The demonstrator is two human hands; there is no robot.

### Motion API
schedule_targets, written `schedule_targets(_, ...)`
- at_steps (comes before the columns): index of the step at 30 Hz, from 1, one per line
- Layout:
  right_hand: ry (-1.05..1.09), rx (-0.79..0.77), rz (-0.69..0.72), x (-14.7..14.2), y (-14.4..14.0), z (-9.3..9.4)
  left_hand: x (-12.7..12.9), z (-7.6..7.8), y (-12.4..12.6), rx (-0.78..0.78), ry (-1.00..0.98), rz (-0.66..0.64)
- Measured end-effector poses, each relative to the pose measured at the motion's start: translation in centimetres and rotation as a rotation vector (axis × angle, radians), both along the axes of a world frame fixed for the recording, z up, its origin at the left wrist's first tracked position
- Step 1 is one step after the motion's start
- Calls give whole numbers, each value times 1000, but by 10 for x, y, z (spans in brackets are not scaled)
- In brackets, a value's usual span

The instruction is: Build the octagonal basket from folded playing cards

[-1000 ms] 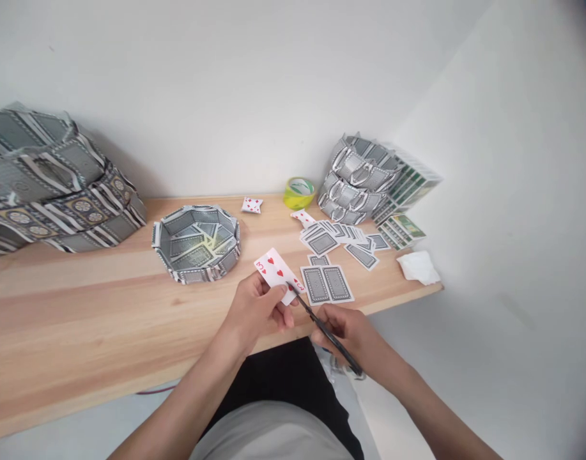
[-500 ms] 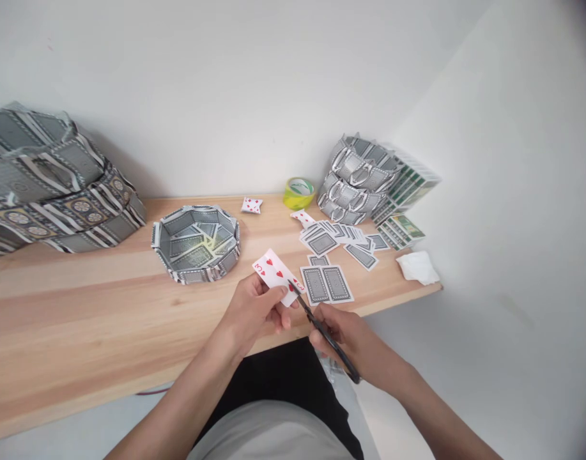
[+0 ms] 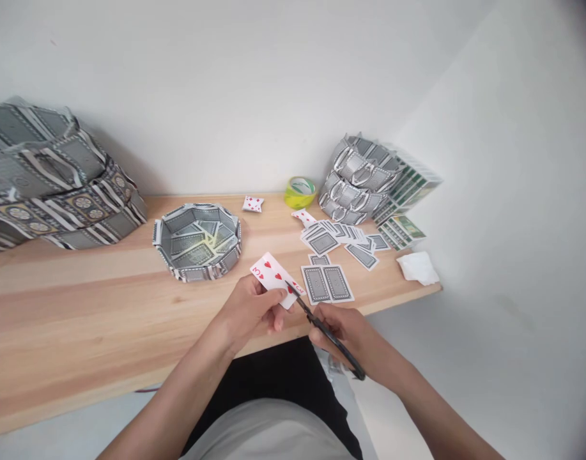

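Observation:
A playing card (image 3: 271, 271), the three of hearts, is pinched face up between thumb and fingers of my left hand (image 3: 254, 306). My right hand (image 3: 343, 329) is wrapped around a pair of black scissors (image 3: 338, 345). The scissors' blades lie across the card's right part, close to the corner mark. Whether they have cut through there I cannot tell. Just beyond my right hand, two playing cards (image 3: 328, 283) lie face down side by side, with a smaller piece (image 3: 319, 260) above them.
Behind are a spread of face-down cards (image 3: 340, 235), yellow tape (image 3: 300, 192), folded cards (image 3: 253, 204) and a woven card basket (image 3: 354, 182). Green card boxes (image 3: 400, 231) and a white tissue (image 3: 418, 268) lie right. A shallow card bowl (image 3: 197, 243) and larger basket (image 3: 57, 179) stand left on the wooden table (image 3: 105, 319).
The card and my left hand have shifted very slightly left. The scissors stay across the card, their tips a little farther left on it.

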State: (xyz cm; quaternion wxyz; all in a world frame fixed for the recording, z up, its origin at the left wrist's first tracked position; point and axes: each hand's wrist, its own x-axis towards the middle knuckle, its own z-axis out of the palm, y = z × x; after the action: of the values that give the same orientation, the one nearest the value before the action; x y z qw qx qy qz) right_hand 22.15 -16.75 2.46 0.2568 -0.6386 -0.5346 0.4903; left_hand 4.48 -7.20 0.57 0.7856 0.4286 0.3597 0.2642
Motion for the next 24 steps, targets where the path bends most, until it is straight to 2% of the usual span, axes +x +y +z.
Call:
schedule_targets(7,17,6,24,0,-1,-8,-3,5,3,8,44,-55)
schedule_targets(11,2,-4,2,1,-2,-13,-2,6,4,-12,40,-43)
schedule_targets(24,-33,78,-53,4,-4,-26,2,-2,4,-91,-26,-38)
